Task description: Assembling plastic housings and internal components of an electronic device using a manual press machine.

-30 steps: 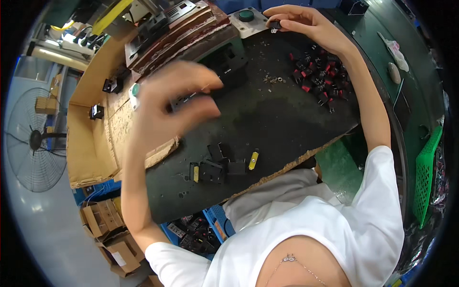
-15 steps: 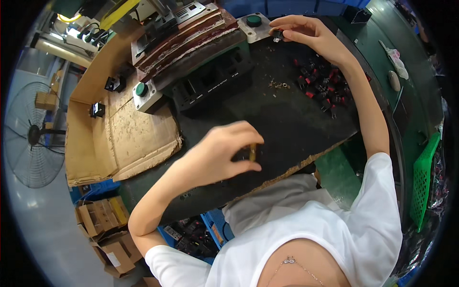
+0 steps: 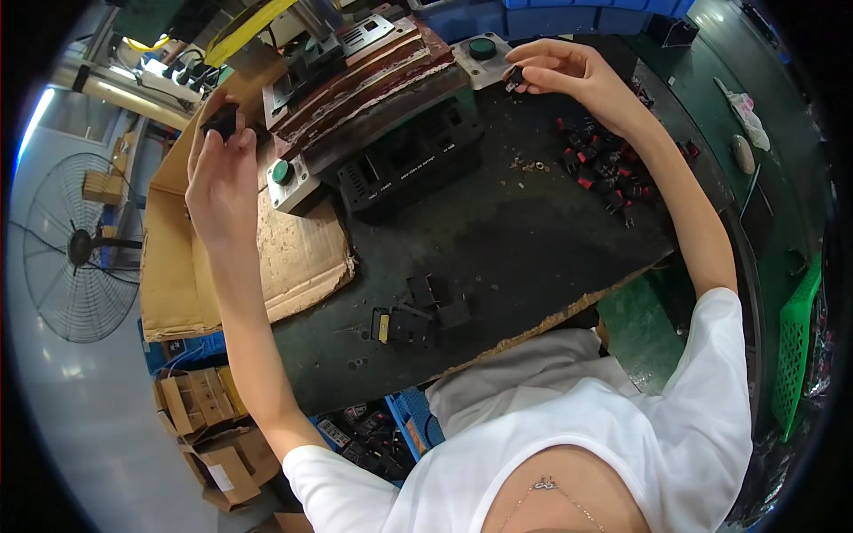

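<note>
The left hand [image 3: 220,173] is up on the far left over the cardboard sheet [image 3: 293,258], pinching a small black part [image 3: 222,120] in its fingertips. The right hand [image 3: 573,75] is far off to the right, gripping another little black piece [image 3: 514,77] beside the grey box with a green button [image 3: 481,55].

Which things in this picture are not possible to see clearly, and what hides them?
- Head view: the black part in the left hand is mostly wrapped by the fingers; its shape is unclear.
- The small part in the right hand is too small to identify.
- The red and black parts are too small to count.
- The press is cut off by the top edge.
- The green crate bends into the dark rim at right.
</note>
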`<state>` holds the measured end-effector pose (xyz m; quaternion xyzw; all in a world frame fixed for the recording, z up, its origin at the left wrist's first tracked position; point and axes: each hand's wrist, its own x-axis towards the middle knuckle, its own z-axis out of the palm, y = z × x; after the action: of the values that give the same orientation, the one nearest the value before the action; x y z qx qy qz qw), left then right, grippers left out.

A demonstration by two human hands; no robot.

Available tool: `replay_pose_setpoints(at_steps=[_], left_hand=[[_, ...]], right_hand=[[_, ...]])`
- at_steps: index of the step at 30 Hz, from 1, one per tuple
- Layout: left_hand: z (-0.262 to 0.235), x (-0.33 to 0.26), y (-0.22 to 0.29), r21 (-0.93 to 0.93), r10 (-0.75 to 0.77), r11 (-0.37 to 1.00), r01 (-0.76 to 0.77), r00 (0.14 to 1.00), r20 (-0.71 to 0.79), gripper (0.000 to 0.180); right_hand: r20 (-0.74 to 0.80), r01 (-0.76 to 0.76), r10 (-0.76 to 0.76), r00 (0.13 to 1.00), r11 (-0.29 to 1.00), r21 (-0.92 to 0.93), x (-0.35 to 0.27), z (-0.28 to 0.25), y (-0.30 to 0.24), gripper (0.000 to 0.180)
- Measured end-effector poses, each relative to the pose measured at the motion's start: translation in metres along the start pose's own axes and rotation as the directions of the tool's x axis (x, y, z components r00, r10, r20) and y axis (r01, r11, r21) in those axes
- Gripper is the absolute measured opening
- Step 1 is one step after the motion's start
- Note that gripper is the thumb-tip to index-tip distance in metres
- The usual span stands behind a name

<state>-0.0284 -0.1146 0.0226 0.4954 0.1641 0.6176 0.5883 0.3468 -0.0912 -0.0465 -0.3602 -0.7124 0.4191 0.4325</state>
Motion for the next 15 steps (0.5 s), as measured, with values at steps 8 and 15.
replay_pose_setpoints(at_steps=[8, 15], left_hand=[[-0.031, 0.034, -0.021, 0.218, 0.062, 0.975, -0.041, 0.994, -0.089, 0.02], [-0.034, 0.062, -0.029, 0.853, 0.123, 0.511, -0.101, 0.991, 0.043, 0.024]], right_hand=[[0.049, -0.048, 0.047, 0.998, 0.998, 0.028, 0.001, 0.004, 0.0, 0.034], [0.088, 0.008, -0.009, 0.996, 1.0, 0.013, 0.001, 0.009, -0.002, 0.031]])
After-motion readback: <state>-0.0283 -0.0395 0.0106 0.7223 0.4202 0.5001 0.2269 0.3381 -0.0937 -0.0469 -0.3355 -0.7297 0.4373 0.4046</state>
